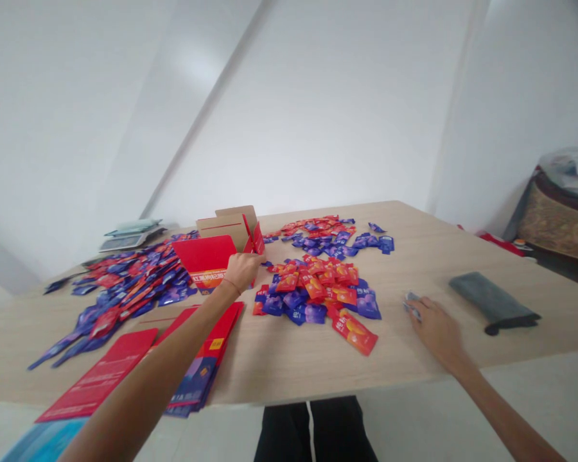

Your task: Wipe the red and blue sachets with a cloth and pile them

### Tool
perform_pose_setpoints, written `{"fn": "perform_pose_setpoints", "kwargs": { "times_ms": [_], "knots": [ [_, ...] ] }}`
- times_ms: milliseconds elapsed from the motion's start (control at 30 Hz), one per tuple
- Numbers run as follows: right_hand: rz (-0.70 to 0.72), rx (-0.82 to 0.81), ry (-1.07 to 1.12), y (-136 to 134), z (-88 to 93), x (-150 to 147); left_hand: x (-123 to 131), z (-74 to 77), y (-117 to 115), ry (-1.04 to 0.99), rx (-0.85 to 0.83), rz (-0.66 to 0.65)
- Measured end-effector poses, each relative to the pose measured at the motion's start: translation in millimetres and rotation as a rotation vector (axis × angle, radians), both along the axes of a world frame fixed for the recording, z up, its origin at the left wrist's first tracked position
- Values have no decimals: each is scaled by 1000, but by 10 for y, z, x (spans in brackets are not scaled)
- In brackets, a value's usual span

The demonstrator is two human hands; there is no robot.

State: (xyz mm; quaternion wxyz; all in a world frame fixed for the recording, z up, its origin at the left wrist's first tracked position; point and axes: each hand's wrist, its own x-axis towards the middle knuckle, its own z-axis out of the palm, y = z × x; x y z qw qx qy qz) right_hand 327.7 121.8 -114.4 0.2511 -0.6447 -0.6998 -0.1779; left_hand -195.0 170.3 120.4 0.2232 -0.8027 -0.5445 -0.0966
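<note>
My left hand (243, 271) is closed on the near right side of an open red cardboard box (207, 255), whose brown inner flaps stand up. On the right of the table, my right hand (436, 327) rests with its fingers closed around a small grey-white crumpled thing (411, 305); its kind is unclear. Between the hands lies a pile of red and purple snack sachets (318, 287), with one red sachet (354, 332) at its near edge. Flat red and purple folded cartons (200, 366) lie stacked beneath my left forearm, which hides part of them.
More sachets spread in a long heap (130, 282) on the left and a looser group (322, 234) at the back. A folded grey cloth (494, 300) lies right of my right hand. Flat packs (132, 234) are stacked at the back left. A wall stands behind the table.
</note>
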Motion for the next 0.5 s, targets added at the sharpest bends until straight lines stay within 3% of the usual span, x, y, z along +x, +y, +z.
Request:
{"fn": "perform_pose_setpoints", "kwargs": {
  "times_ms": [300,500],
  "knots": [
    [10,22,25,13,-31,19,-358,-274,321,-82,-33,7],
    [27,44,38,42,-72,58,-461,-798,328,-148,-171,87]
  ]
}}
